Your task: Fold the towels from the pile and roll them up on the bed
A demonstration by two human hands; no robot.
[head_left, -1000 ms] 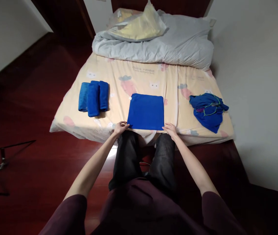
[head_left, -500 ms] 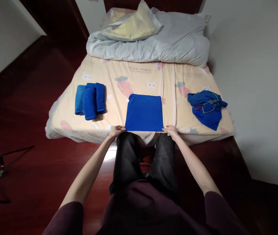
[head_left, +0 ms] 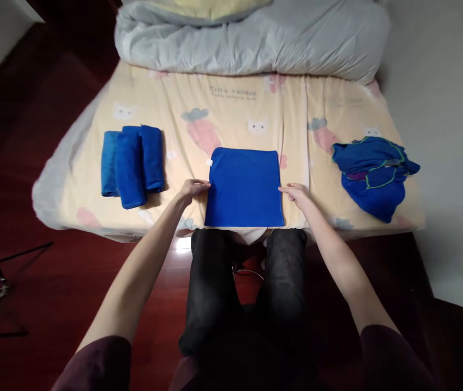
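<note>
A blue towel (head_left: 244,187) lies flat as a rough square at the near edge of the bed, with a small white tag (head_left: 210,162) on its left side. My left hand (head_left: 193,189) is at the middle of the towel's left edge, its thumb and fingers pinched together there. Opposite it, my right hand (head_left: 295,193) has its fingertips closed at the right edge. How much cloth sits between the fingers is hard to make out. To the left lie several rolled blue towels (head_left: 129,169), side by side and overlapping. A crumpled heap of blue cloths (head_left: 374,174) with green edging rests on the right.
The bed (head_left: 248,119) has a pale yellow printed sheet. A grey quilt (head_left: 248,46) and a yellow pillow (head_left: 215,8) are at its far end. Black metal legs (head_left: 1,285) of a stand are on the red floor at left. A wall (head_left: 451,163) rises at right.
Both hands have moved from the towel's near corners up to the middle of its side edges. The towel stays flat. My view has tilted down and come closer to the bed.
</note>
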